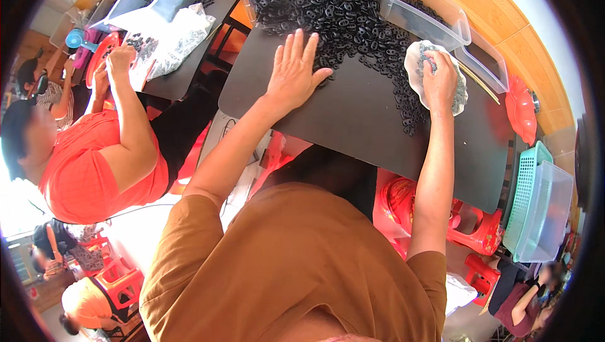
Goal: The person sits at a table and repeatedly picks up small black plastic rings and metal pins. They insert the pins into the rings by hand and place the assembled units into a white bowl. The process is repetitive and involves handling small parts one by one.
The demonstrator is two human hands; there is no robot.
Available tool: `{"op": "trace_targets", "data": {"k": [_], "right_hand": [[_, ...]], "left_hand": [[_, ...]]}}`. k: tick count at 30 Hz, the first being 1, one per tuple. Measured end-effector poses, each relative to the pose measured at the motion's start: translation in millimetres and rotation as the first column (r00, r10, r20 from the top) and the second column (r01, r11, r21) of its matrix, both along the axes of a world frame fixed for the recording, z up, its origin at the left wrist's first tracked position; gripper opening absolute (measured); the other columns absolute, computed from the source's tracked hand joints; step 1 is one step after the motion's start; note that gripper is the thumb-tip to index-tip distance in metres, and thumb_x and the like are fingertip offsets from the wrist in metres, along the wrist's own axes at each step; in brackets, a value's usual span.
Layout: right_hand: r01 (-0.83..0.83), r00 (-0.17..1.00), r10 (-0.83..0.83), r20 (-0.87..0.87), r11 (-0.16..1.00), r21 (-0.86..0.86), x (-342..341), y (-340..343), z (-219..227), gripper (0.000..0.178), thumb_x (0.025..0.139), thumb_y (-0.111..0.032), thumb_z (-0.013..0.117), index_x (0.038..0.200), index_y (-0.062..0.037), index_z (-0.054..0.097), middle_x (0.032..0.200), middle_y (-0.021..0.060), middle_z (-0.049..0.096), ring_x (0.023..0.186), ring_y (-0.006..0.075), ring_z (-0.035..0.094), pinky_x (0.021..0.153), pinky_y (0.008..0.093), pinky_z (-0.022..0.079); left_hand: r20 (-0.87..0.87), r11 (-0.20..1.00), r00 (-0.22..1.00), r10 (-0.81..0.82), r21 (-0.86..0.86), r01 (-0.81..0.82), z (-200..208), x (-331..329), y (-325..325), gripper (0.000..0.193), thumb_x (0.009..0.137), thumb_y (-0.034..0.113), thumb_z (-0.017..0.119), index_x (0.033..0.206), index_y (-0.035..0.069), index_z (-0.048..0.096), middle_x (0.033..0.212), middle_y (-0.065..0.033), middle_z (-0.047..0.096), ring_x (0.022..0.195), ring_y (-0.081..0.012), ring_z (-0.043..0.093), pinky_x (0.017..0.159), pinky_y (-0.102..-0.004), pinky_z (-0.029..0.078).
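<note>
A large heap of small black plastic pieces [315, 2], each with holes through it, covers the far part of the dark table [372, 125]. My left hand [293, 74] lies with fingers spread at the near left edge of this heap, its thumb beside a few pieces. On the right, my right hand [442, 80] is in a white scallop-edged bowl [413, 68] of small greyish pieces. Its fingers are bent and drawn together among them; whatever they pinch is hidden. A trail of black pieces [406, 106] runs down the table just left of the bowl.
Clear plastic bins [428, 17] and thin sticks [482, 80] lie beyond the bowl. A red dish [522, 109] and a green basket [526, 197] are at the right. On the left, a person in red [107, 153] works at another table; red stools [479, 228] stand below.
</note>
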State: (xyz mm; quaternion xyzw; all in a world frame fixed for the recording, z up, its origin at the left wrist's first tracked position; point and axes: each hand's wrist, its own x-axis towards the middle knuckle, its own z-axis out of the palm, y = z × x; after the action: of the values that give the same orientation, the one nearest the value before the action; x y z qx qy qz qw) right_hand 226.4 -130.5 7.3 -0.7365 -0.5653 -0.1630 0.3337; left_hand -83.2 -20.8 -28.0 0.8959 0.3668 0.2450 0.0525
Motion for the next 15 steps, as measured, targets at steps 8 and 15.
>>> {"op": "trace_targets", "data": {"k": [8, 15], "right_hand": [[0.019, 0.996, -0.033, -0.078, 0.985, -0.170, 5.5, -7.5, 3.7, 0.018, 0.080, -0.011, 0.069, 0.096, -0.0052, 0.066, 0.096, 0.0130, 0.065, 0.094, 0.0332, 0.062, 0.081, 0.0413, 0.048], [0.033, 0.997, -0.012, 0.078, 0.960, -0.277, 14.2, -21.8, 4.6, 0.011, 0.077, -0.013, 0.072, 0.086, -0.0073, 0.070, 0.087, 0.0116, 0.064, 0.089, 0.0332, 0.061, 0.079, 0.0427, 0.048]], "left_hand": [[0.408, 0.950, 0.911, -0.062, -0.256, 0.180, 10.3, 18.0, 4.6, 0.064, 0.095, 0.031, 0.056, 0.148, 0.008, 0.030, 0.154, -0.0253, 0.018, 0.142, -0.0387, 0.022, 0.115, -0.0424, 0.021], [0.364, 0.907, 0.929, -0.064, -0.366, 0.207, 35.1, -53.1, -9.8, 0.033, 0.080, 0.015, 0.073, 0.112, 0.008, 0.067, 0.116, -0.0104, 0.061, 0.105, -0.0254, 0.057, 0.091, -0.0358, 0.046]]}}
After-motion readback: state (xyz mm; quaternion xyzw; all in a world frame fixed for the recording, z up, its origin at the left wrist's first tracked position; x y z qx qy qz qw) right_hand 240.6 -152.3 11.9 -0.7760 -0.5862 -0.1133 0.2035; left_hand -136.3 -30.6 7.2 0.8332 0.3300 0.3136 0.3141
